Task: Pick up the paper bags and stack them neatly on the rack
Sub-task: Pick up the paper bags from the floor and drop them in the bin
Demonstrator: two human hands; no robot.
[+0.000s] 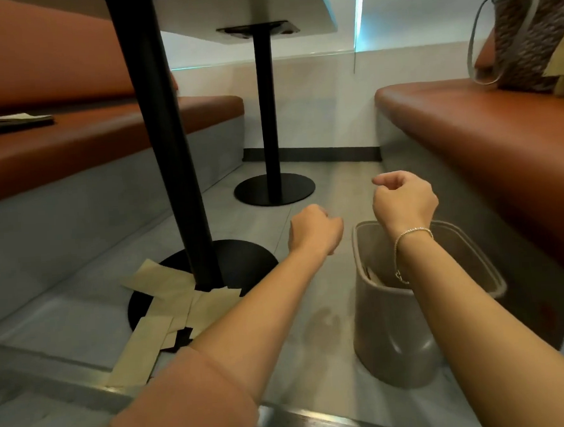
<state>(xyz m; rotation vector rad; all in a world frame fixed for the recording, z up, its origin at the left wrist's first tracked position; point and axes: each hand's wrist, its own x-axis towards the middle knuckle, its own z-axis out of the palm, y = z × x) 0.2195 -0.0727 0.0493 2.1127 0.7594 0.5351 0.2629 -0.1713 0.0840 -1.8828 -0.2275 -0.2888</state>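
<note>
Several flat brown paper bags lie scattered on the floor around the round black base of the near table leg, at lower left. A grey tapered bin stands on the floor at centre right, and paper edges show inside it. My left hand hovers in the air between the bags and the bin, its fingers curled and holding nothing. Above the far rim of the bin hangs my right hand, with a bracelet on the wrist; its fingers are also curled and hold nothing.
A black table post rises just left of my left arm, and a second post stands farther back. Orange benches run along the left and right. A patterned handbag sits on the right bench.
</note>
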